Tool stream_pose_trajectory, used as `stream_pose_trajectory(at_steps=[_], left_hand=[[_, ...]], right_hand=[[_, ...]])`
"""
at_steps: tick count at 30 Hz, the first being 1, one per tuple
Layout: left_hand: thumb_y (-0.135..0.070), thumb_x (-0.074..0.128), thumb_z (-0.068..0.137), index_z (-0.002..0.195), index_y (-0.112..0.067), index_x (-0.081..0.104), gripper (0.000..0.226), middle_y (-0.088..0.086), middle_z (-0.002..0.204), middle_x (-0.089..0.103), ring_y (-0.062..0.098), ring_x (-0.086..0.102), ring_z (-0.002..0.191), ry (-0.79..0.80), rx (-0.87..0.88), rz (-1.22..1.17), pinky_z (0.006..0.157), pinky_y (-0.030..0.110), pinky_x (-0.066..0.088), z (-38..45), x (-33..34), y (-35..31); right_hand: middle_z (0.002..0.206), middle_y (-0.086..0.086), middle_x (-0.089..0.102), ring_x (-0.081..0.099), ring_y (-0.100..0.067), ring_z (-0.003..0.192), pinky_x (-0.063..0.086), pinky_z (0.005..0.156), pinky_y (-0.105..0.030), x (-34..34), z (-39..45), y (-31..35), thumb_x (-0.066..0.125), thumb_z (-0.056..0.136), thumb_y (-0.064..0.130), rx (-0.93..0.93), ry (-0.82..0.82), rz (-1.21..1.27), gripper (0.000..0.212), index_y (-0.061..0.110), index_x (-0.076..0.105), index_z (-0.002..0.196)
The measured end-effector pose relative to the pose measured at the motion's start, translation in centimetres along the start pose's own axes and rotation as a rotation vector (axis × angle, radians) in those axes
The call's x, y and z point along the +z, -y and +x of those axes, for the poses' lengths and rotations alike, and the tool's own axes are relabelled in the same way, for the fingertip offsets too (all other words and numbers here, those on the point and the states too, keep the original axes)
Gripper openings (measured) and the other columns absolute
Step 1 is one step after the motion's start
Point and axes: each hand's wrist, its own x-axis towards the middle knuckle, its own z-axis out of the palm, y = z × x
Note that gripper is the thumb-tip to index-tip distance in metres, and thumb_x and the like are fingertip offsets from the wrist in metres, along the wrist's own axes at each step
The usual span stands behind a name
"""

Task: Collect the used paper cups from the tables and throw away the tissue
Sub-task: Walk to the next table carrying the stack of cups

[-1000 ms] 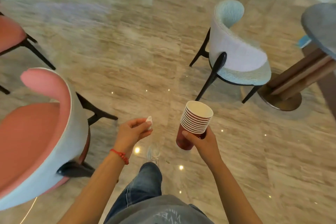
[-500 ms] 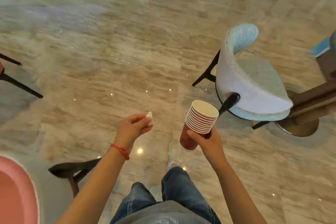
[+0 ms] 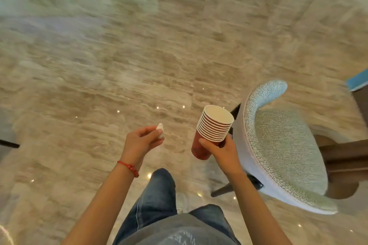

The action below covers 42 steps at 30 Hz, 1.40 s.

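Note:
My right hand (image 3: 223,151) grips a stack of several nested red paper cups (image 3: 214,127) with white rims, tilted a little to the left, held at waist height above the floor. My left hand (image 3: 139,141) pinches a small crumpled white tissue (image 3: 160,129) between thumb and fingers, just left of the cups. A red string bracelet circles my left wrist. My jeans and one shoe show below the hands.
A pale green upholstered chair (image 3: 282,151) with dark legs stands close on my right, almost touching my right hand. A wooden table base (image 3: 342,157) is behind it. A dark chair leg (image 3: 9,143) pokes in at the left edge. Polished marble floor (image 3: 119,55) stretches ahead.
I have walked forward: the pink chair on the left slid out of view and the green chair came close on my right. Both hands keep their hold on tissue and cups.

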Motion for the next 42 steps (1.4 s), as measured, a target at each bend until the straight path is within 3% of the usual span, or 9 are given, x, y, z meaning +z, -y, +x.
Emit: stream_pose_trajectory(at_steps=[6, 9, 13, 18, 23, 28, 33, 42], left_hand=[[-0.003, 0.066, 0.079, 0.084, -0.005, 0.069, 0.006, 0.009, 0.075, 0.069, 0.018, 0.068, 0.072, 0.02, -0.023, 0.02, 0.063, 0.02, 0.056, 11.8, 4.6, -5.1], [-0.003, 0.066, 0.079, 0.084, -0.005, 0.069, 0.006, 0.009, 0.074, 0.069, 0.018, 0.068, 0.072, 0.043, -0.015, 0.017, 0.062, 0.019, 0.055, 18.9, 6.8, -8.7], [-0.003, 0.066, 0.079, 0.086, -0.005, 0.068, 0.007, 0.008, 0.072, 0.07, 0.017, 0.069, 0.07, 0.081, -0.012, 0.038, 0.061, 0.019, 0.055, 27.5, 10.1, -14.9], [-0.002, 0.066, 0.079, 0.082, -0.005, 0.069, 0.005, 0.004, 0.066, 0.07, 0.014, 0.069, 0.065, 0.145, 0.023, 0.057, 0.061, 0.018, 0.054, 37.1, 15.3, -22.1], [-0.004, 0.067, 0.079, 0.084, -0.005, 0.069, 0.005, 0.004, 0.068, 0.071, 0.015, 0.069, 0.069, 0.192, -0.01, 0.083, 0.061, 0.017, 0.054, 45.5, 20.8, -25.6], [-0.005, 0.068, 0.078, 0.084, -0.005, 0.068, 0.005, 0.007, 0.071, 0.069, 0.015, 0.07, 0.068, 0.196, -0.014, 0.12, 0.059, 0.017, 0.054, 54.5, 27.6, -28.4], [-0.005, 0.067, 0.08, 0.085, -0.007, 0.069, 0.006, 0.007, 0.074, 0.069, 0.016, 0.068, 0.07, 0.23, 0.004, 0.155, 0.062, 0.019, 0.055, 62.7, 35.0, -33.3], [-0.003, 0.065, 0.08, 0.091, -0.002, 0.066, 0.011, 0.01, 0.076, 0.067, 0.017, 0.067, 0.068, 0.247, 0.021, 0.21, 0.066, 0.02, 0.057, 76.0, 46.2, -41.2]], right_hand=[[0.106, 0.012, 0.064, 0.06, 0.001, 0.095, 0.049, 0.069, -0.012, 0.8, 13.3, 3.0, 0.081, 0.068, 0.026, 0.024, -0.04, -0.006, 0.057, 0.022, 0.054, 0.118], [0.109, 0.007, 0.064, 0.06, -0.006, 0.099, 0.051, 0.079, -0.023, 1.4, 20.7, 5.2, 0.081, 0.068, 0.025, 0.031, -0.077, 0.019, 0.061, 0.018, 0.053, 0.122], [0.104, 0.015, 0.063, 0.061, 0.003, 0.093, 0.05, 0.065, -0.011, 1.7, 29.7, 9.4, 0.08, 0.069, 0.023, 0.018, -0.107, 0.037, 0.052, 0.026, 0.054, 0.114], [0.105, 0.009, 0.065, 0.062, -0.003, 0.095, 0.049, 0.07, -0.016, 0.9, 39.3, 13.9, 0.079, 0.07, 0.02, 0.01, -0.161, 0.04, 0.049, 0.022, 0.056, 0.113], [0.097, 0.01, 0.067, 0.064, 0.003, 0.085, 0.049, 0.063, -0.01, -1.0, 48.5, 16.1, 0.079, 0.07, 0.021, 0.011, -0.215, 0.029, 0.039, 0.027, 0.059, 0.102], [0.101, 0.007, 0.068, 0.065, 0.0, 0.089, 0.05, 0.067, -0.015, -3.5, 59.8, 18.1, 0.08, 0.07, 0.021, -0.007, -0.228, 0.043, 0.046, 0.017, 0.059, 0.111], [0.098, 0.012, 0.067, 0.063, 0.005, 0.086, 0.05, 0.064, -0.012, -7.1, 70.7, 22.2, 0.079, 0.07, 0.021, -0.038, -0.234, 0.039, 0.039, 0.028, 0.059, 0.103], [0.1, 0.011, 0.067, 0.063, 0.005, 0.088, 0.05, 0.065, -0.01, -11.2, 87.2, 27.3, 0.079, 0.071, 0.019, -0.01, -0.264, 0.051, 0.045, 0.021, 0.058, 0.111]])
